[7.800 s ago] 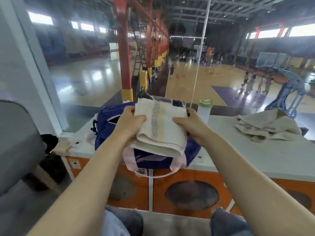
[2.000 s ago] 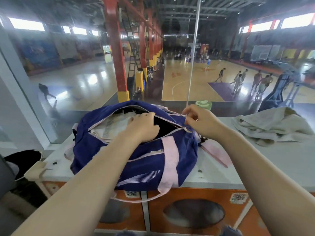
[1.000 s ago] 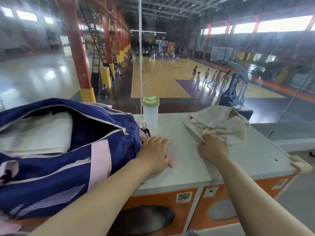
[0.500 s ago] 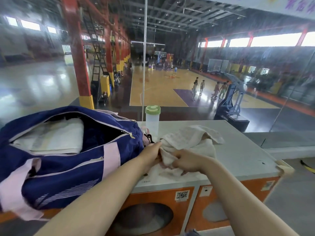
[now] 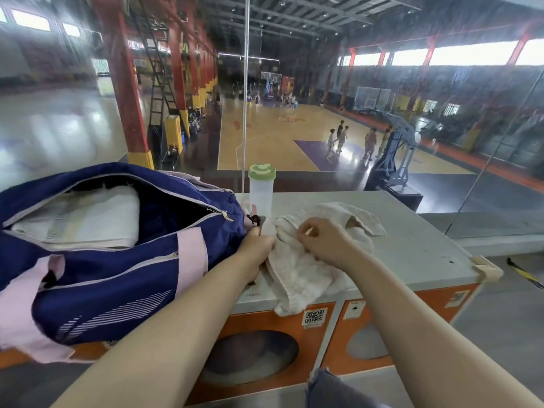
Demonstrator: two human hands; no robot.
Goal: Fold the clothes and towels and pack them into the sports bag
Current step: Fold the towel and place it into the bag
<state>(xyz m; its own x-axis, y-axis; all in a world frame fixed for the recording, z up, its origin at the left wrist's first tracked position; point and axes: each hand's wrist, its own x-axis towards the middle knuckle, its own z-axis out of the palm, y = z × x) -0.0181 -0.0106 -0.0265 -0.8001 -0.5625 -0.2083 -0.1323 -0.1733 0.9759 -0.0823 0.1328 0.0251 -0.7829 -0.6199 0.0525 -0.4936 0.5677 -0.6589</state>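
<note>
Two hands on one loose towel, R of bag.

1. Left hand [image 5: 259, 245]: fingers curled, gripping the beige towel [image 5: 306, 269] at its L edge, right beside the bag's end.
2. Right hand [image 5: 322, 241]: fingers bent, pinching a fold near the towel's middle/top.
3. Beige towel: crumpled, unfolded, lying on the worktop [image 5: 412, 248] betw. the sports bag [image 5: 123, 269] and the worktop's R end. Front part hangs over the front edge, just above a QR sticker [image 5: 314, 316]. Far corner flops open toward the glass.
4. Sports bag: navy w/ pink straps, on its side at L of worktop, top zip open. Overhangs the front edge a bit; touching or nearly touching the towel at its R end, can't tell which.
5. Folded white towel [image 5: 79, 219]: inside the bag, lying flat, visible thru the open zip.
6. Bottle [image 5: 261, 189]: translucent, green lid, upright at back of worktop, just behind bag end and towel.
7. Worktop: pale grey top, orange front w/ round dark openings. Beige corner guard [image 5: 485, 269] on the R front corner.
8. Glass wall [image 5: 323, 113] behind; basketball court w/ players beyond.
</note>
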